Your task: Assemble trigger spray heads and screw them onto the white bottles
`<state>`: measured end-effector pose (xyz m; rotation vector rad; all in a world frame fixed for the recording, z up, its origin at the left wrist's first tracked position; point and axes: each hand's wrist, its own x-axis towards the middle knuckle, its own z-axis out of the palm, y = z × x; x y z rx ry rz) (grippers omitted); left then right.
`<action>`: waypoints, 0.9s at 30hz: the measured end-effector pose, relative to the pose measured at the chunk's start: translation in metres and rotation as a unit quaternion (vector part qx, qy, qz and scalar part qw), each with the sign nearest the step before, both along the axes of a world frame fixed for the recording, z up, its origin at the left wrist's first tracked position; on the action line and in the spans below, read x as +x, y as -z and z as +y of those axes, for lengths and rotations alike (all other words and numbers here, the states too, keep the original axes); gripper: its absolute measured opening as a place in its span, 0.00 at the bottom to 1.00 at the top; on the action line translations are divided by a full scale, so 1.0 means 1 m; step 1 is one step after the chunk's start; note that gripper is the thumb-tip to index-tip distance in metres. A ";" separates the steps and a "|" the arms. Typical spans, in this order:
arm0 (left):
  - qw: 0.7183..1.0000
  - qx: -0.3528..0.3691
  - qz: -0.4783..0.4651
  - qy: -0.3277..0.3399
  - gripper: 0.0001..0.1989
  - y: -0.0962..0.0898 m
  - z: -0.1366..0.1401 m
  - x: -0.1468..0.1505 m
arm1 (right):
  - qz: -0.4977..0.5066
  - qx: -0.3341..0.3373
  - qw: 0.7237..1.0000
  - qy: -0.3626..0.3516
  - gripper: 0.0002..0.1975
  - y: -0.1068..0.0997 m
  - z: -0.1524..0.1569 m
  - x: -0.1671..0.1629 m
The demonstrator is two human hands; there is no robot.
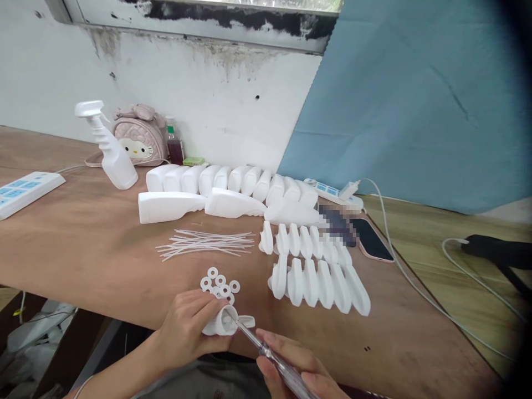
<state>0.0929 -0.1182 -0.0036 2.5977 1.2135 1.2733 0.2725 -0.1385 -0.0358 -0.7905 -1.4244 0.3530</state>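
My left hand (189, 318) is closed around a white spray trigger head (226, 322), its round collar facing right. In my right hand (297, 363) is a screwdriver (276, 360) with a clear handle, and its metal shaft reaches into the collar; the tip is hidden inside. Just beyond the left hand lie several white ring washers (225, 290). Thin white tubes (203, 243) rest in a loose pile farther back. To the right, two rows of white spray heads (320, 282) lie side by side on the brown table (103, 260).
White bottles (174, 206) lie in rows across the back. An assembled spray bottle (118, 160) stands left, near a pink bag (139, 136) and a dark red bottle (174, 145). A phone (373, 239), a white cable (388, 221) and power strips (31, 188) occupy the sides.
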 end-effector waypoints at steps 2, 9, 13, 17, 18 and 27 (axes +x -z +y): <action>1.000 0.006 0.001 0.000 0.10 0.001 0.000 0.001 | 0.028 0.090 0.995 0.034 0.22 -0.014 0.000 -0.005; 0.997 0.012 0.030 0.066 0.11 0.000 0.008 -0.006 | 0.092 -0.199 0.974 -0.060 0.13 -0.061 0.011 -0.004; 0.996 0.019 0.023 0.079 0.12 0.003 0.016 -0.014 | 0.128 -0.252 0.955 -0.087 0.13 -0.063 0.024 0.000; 0.992 -0.001 0.018 0.125 0.12 0.004 0.025 -0.019 | 0.137 -0.263 0.949 -0.102 0.13 -0.057 0.031 0.001; 0.991 -0.008 0.028 0.134 0.12 0.003 0.027 -0.020 | 0.140 -0.269 0.948 -0.101 0.13 -0.056 0.031 0.001; 0.968 0.037 0.226 0.100 0.13 -0.025 0.049 -0.027 | 0.130 -0.249 0.953 -0.113 0.13 -0.050 0.037 -0.006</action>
